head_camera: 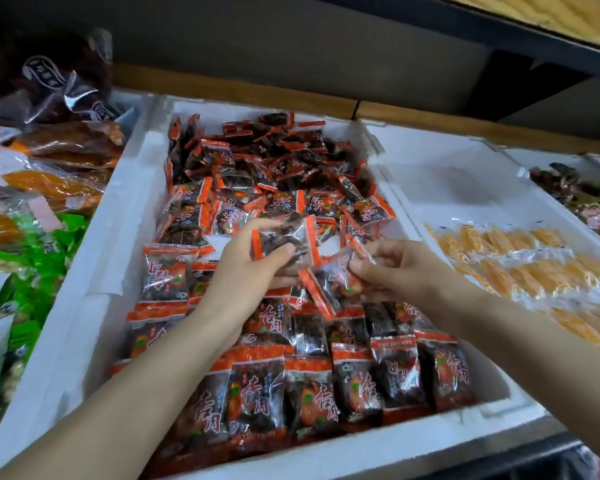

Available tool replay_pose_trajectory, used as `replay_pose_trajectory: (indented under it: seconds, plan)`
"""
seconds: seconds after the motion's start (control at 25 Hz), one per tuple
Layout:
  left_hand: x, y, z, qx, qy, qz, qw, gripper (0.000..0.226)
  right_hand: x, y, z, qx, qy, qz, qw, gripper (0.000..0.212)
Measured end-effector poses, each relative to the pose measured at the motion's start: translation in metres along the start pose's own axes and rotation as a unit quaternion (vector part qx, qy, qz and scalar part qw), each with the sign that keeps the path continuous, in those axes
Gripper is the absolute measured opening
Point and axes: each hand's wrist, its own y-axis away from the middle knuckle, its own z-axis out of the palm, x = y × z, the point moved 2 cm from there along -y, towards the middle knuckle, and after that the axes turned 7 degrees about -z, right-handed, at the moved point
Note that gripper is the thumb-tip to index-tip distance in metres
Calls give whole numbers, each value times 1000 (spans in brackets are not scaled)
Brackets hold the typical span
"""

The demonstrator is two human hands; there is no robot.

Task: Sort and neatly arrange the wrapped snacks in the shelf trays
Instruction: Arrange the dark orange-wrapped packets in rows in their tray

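A white foam tray [101,258] holds many small wrapped snacks with dark filling and orange-red ends. The ones at the front [326,386] stand in neat overlapping rows; those at the back [267,161] lie in a loose heap. My left hand [246,271] is over the middle of the tray and grips one such packet [284,240] between thumb and fingers. Just to its right, my right hand [395,268] pinches another packet [333,282] by its upper corner, and it hangs tilted below the first.
To the right, another white foam tray [465,168] holds wrapped yellow-orange strips [520,265]; a further tray of dark sweets [582,192] lies beyond. On the left are green packets [32,258], orange dried-fruit bags [59,181] and dark bags [56,84]. A shelf overhangs above.
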Motion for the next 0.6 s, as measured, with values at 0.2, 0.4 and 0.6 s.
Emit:
replay_pose_trajectory:
  seconds: [0.2, 0.4, 0.6]
  plan:
    - [-13, 4, 8, -64, 3, -59, 996, 35, 6, 11, 10, 122, -133, -22, 983, 10]
    - [-9, 4, 7, -24, -72, -1, 997, 34, 14, 26, 23, -15, 56, 3, 998, 28]
    - [2, 16, 15, -46, -163, 97, 981, 22, 1, 32, 35, -75, 159, -42, 983, 22]
